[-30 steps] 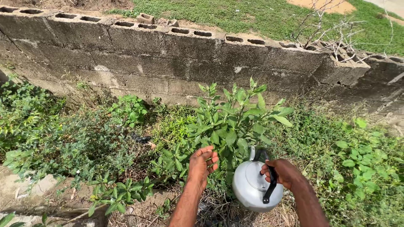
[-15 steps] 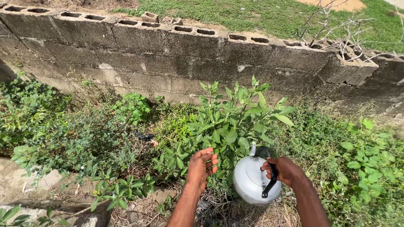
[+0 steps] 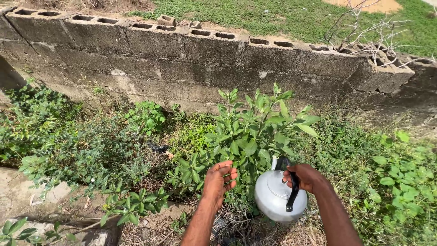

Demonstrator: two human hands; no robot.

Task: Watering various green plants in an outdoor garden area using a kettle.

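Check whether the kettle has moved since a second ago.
Cannot tell: the kettle, in the right hand, sits at the same spot beside the leafy plant; only the camera shifted.

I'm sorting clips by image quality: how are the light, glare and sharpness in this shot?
Head view: hard sunlight, sharp throughout; bright sheen on the silver kettle held by the right hand; deep shadow under the leafy plant by the left hand; the block wall bows slightly, suggesting a wide lens.

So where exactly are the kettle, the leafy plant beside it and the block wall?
silver kettle (image 3: 274,200), head view, on its rounded metal body.
leafy plant (image 3: 255,130), head view, on its upper leaves.
concrete block wall (image 3: 182,59), head view, on its weathered face.
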